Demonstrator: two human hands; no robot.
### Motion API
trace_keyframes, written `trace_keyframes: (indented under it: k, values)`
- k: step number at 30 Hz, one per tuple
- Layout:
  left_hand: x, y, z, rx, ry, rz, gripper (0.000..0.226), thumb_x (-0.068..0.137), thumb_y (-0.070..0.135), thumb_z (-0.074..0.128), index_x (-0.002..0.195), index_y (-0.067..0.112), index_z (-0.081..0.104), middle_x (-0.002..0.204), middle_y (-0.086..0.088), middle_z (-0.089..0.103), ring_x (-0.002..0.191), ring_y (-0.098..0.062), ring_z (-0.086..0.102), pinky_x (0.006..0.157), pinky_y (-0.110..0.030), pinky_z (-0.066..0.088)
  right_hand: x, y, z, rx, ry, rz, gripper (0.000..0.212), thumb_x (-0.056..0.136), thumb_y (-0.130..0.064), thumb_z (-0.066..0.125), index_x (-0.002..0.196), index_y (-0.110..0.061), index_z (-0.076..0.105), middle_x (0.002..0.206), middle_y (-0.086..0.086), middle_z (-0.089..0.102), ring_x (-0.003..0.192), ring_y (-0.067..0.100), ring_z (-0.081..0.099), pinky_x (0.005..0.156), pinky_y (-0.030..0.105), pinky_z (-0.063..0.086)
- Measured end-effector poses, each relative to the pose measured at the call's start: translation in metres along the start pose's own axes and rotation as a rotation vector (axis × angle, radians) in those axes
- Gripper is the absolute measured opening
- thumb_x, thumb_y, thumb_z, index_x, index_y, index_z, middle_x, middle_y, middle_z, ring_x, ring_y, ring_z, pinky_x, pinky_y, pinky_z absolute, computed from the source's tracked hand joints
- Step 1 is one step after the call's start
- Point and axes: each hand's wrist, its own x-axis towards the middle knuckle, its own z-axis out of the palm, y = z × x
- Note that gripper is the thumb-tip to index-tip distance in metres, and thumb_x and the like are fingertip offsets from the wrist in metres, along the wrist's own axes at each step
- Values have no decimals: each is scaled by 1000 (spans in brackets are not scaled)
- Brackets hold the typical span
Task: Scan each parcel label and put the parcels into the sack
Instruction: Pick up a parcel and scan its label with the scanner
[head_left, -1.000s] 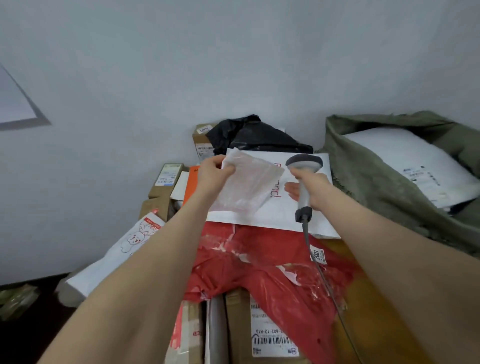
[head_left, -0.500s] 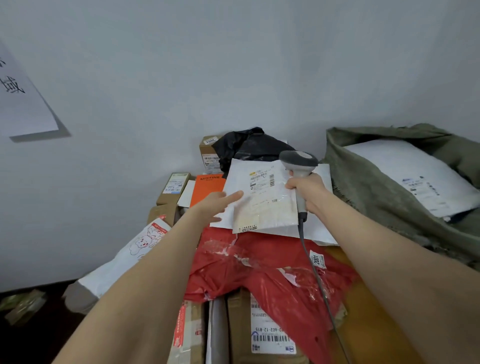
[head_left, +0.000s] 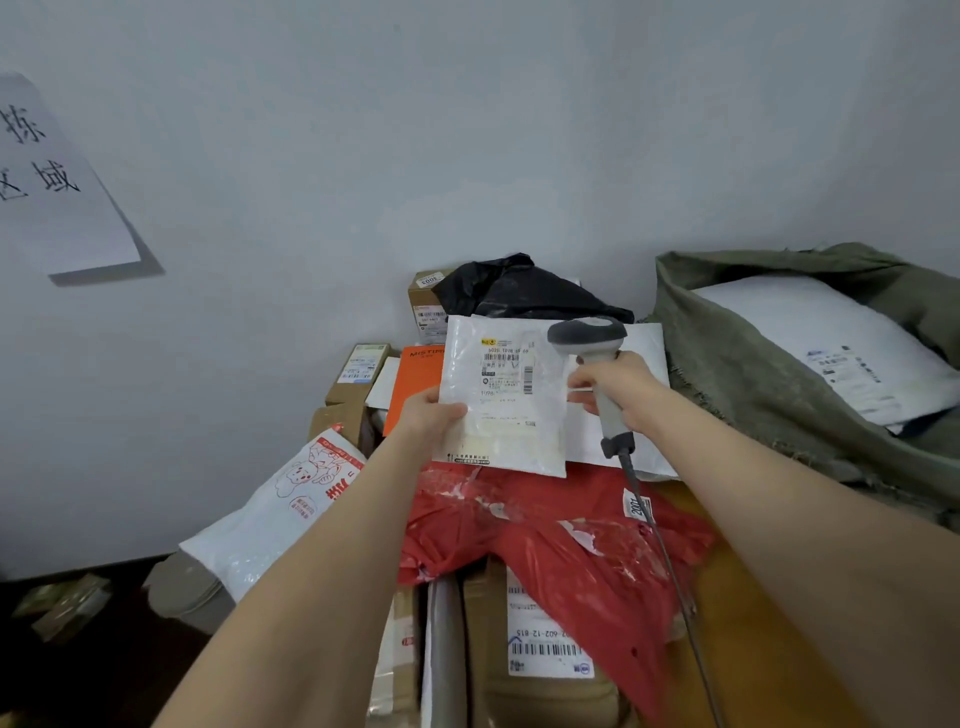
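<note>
Parcel (head_left: 501, 405) in white plastic is being held above the pile (head_left: 519, 519), toward the far edge of the surface (head_left: 743, 603), left hand (head_left: 431, 415) pinching its left edge. Right hand (head_left: 618, 387) is gripping the scanner (head_left: 587, 332) just beside the label (head_left: 506, 366); glare on the wrinkled plastic may be spoiling the read.

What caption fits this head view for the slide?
Left hand holds a white parcel label-up; right hand holds the scanner beside its label, sack alongside.

The white parcel (head_left: 504, 410) has been turned over, so its label (head_left: 506, 366) now faces up. The left hand (head_left: 431, 415), open half a second ago, grips its left edge again. The scanner (head_left: 589, 332) head now overlaps its top right corner.
</note>
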Motion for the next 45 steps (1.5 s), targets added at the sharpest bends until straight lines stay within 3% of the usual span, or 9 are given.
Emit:
trace_keyframes:
  k: [5, 9, 15, 25, 32, 35, 40, 45]
  values:
    - [12, -5, -9, 90, 50, 26, 32, 92, -2, 56, 123, 3, 59, 114, -16, 63, 91, -30, 60, 83, -40, 52, -15, -10, 19, -61, -47, 8, 16, 89, -5, 61, 102, 3, 61, 69, 15, 65, 50, 17, 62, 53, 24, 47]
    - [25, -12, -14, 93, 97, 7, 32, 93, -2, 55, 124, 1, 59, 120, -18, 62, 92, -28, 57, 85, -35, 50, -30, -16, 39, -108, -90, 26, 9, 91, -11, 62, 94, -3, 58, 69, 14, 65, 52, 16, 62, 55, 25, 48]
    - [31, -19, -15, -3, 87, -120, 36, 93, -1, 57, 129, 2, 54, 127, -15, 59, 113, -34, 57, 91, -35, 47, -36, -19, 58, -117, -67, 29, 11, 90, -14, 63, 94, -6, 57, 66, 13, 66, 52, 14, 61, 49, 22, 47]
    - [34, -28, -17, -98, 94, -178, 38, 94, -2, 54, 131, 6, 51, 132, -12, 56, 104, -26, 54, 86, -27, 41, -35, -22, 74, -177, -116, 40, 6, 91, -14, 58, 92, -9, 55, 61, 9, 60, 51, 14, 55, 51, 25, 43]
    - [35, -28, -14, -139, 106, -195, 36, 91, -7, 56, 125, 4, 55, 125, -14, 61, 101, -30, 60, 93, -42, 50, -32, -26, 72, -192, -137, 43, 5, 91, -13, 57, 89, -10, 54, 60, 9, 61, 52, 15, 54, 54, 26, 45]
    - [37, -28, -12, -135, 107, -185, 35, 91, -8, 56, 124, 2, 57, 122, -13, 62, 95, -28, 59, 93, -40, 50, -30, -27, 71, -191, -140, 47, 5, 90, -13, 58, 93, -10, 55, 55, 7, 61, 52, 14, 54, 53, 26, 44]
    - [35, -26, -9, -149, 115, -202, 36, 91, -7, 55, 126, 2, 56, 124, -15, 62, 110, -33, 61, 96, -46, 49, -26, -27, 67, -181, -152, 46, 9, 88, -12, 58, 96, -10, 55, 57, 7, 58, 50, 15, 51, 50, 26, 43]
    - [37, -26, -9, -174, 123, -209, 36, 92, -7, 54, 127, 3, 55, 125, -13, 61, 111, -32, 60, 92, -40, 50, -23, -29, 66, -175, -170, 36, 8, 87, -11, 57, 95, -10, 54, 56, 6, 52, 49, 15, 47, 49, 26, 41]
